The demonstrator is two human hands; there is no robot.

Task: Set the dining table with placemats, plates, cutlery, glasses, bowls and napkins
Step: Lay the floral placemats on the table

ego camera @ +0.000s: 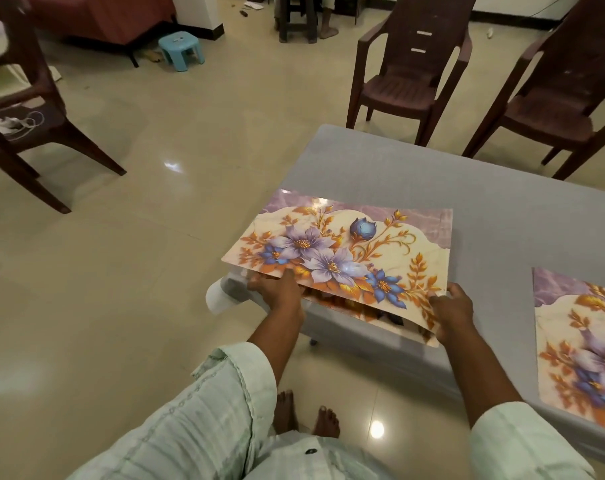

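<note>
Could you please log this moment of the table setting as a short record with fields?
surface: grey table
in hand: floral placemat, near edge lifted, overhanging the table's near edge
beneath it: another mat's edge shows
left hand: grips the mat's near-left edge
right hand: grips the mat's near-right corner
already laid: second placemat, flat, to the right
plates, cutlery, glasses: none in view
nearby: two brown chairs beyond the table

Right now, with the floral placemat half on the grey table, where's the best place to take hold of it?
Take the floral placemat by its near long edge, coming from the person's side. That edge overhangs the grey table and is lifted, so fingers can slip under. The left hand and right hand already pinch it there, spread apart, which should keep the thin sheet level.
</note>
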